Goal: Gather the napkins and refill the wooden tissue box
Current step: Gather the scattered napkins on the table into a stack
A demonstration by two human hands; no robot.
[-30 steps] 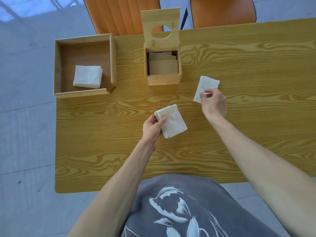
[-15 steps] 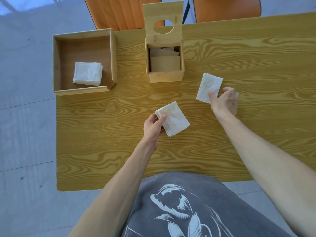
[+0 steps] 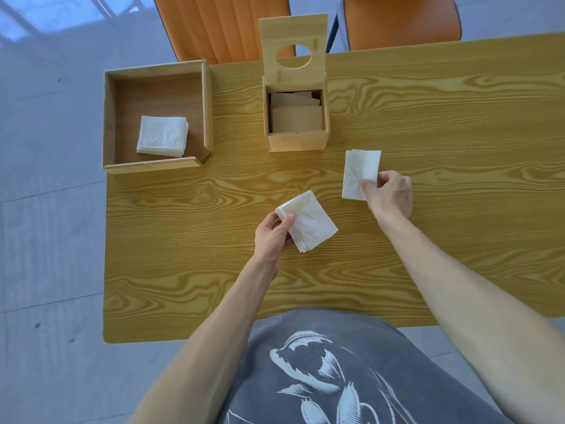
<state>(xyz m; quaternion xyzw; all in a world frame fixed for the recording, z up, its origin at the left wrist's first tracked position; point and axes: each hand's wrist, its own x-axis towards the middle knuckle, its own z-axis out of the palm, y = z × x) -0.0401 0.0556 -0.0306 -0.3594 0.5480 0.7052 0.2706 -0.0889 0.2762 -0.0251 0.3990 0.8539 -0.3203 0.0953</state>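
Note:
The wooden tissue box [image 3: 296, 141] stands at the table's far middle with its lid [image 3: 293, 32] swung up; inside I see only tan inner panels. My left hand [image 3: 272, 237] pinches a stack of white napkins [image 3: 308, 221] at its left corner, low over the table centre. To the right, my right hand [image 3: 388, 194] grips a single white napkin [image 3: 357, 171] by its lower right part, just in front of the box. Another napkin pile [image 3: 162, 135] lies in the open wooden tray [image 3: 208, 111] at the far left.
Two orange chairs [image 3: 223, 22] stand behind the wooden table's far edge [image 3: 443, 47]. The tray overhangs the table's left edge. Grey tiled floor lies to the left. My grey printed shirt [image 3: 336, 371] fills the bottom of the view.
My right hand let the single napkin lie flat for a moment, then took hold of it again; the napkin now sits more upright. My left hand kept its stack almost still.

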